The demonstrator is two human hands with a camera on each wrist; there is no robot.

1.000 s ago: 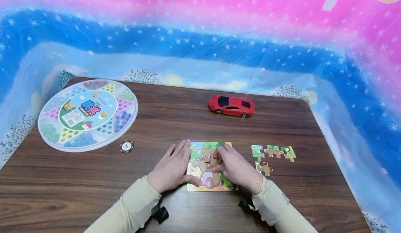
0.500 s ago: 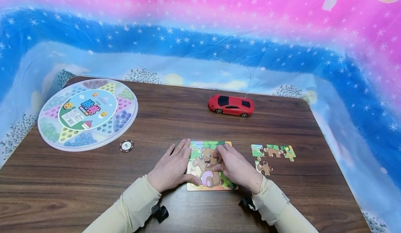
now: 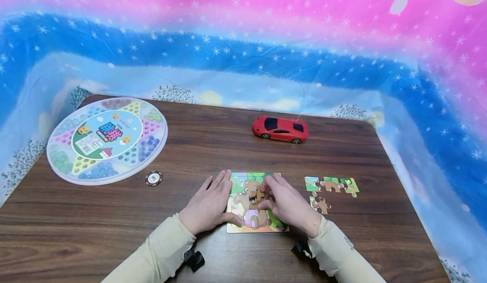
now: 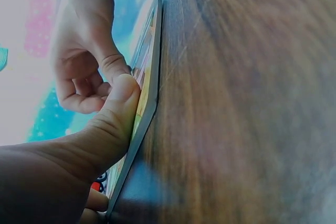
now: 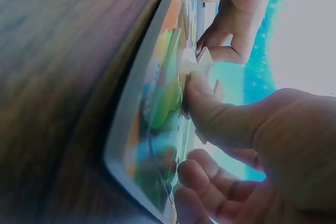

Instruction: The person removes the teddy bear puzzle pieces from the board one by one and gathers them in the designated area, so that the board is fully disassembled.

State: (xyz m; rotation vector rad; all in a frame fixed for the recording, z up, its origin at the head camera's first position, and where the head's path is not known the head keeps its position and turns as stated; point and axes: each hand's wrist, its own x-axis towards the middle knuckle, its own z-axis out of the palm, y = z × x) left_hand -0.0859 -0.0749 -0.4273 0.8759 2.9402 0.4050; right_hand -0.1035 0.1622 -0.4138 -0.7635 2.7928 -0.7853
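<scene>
A jigsaw puzzle (image 3: 239,210) of a brown bear lies in its flat tray on the table, in front of the person. My left hand (image 3: 208,201) rests along its left side, fingers stretched toward the top corner. The left thumb presses the puzzle's lower left part, close up in the left wrist view. My right hand (image 3: 288,203) is over the right part, thumb and fingers pinching a puzzle piece (image 5: 203,59). In the right wrist view that piece stands tilted up from the puzzle surface. The right hand hides some of the picture beneath it.
Several loose puzzle pieces (image 3: 332,184) lie right of the tray. A red toy car (image 3: 280,129) stands behind it. To the left are a black-and-white poker chip (image 3: 154,177) and a round Chinese checkers board (image 3: 107,141) with marbles. A printed curtain (image 3: 243,80) hangs around the table (image 3: 205,147).
The bear's face piece under the right fingers has tilted and shifted slightly, with the right hand moving a little. The left hand has stayed in place.
</scene>
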